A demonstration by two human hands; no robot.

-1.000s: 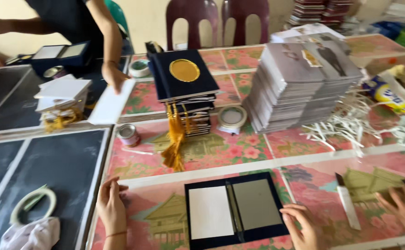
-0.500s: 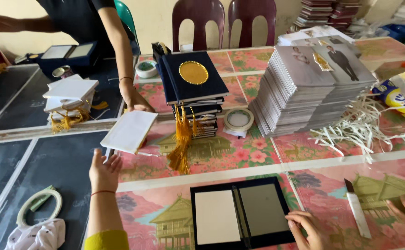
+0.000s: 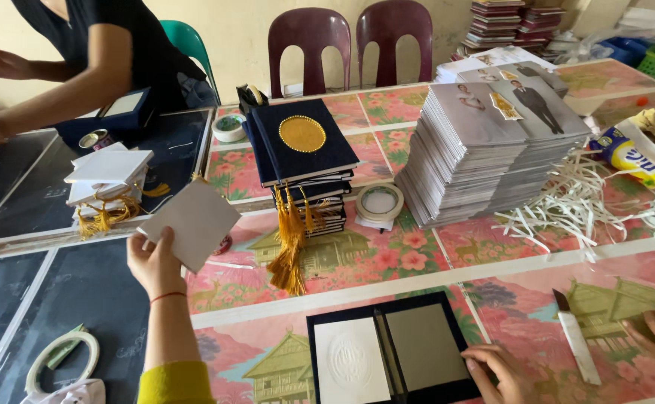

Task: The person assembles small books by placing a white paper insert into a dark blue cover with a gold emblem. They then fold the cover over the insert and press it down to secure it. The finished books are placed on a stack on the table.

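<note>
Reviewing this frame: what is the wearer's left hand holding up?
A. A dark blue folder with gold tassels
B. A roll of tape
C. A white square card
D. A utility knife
C: the left hand grips a white square card by its lower edge, raised above the table; the right hand rests on the open dark folder lying flat.

White card now in left hand

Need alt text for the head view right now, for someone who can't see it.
The left hand holds up a white card while the right hand rests on an open dark folder on a flowered tablecloth. Behind stand tasselled navy books and stacked photos.
</note>
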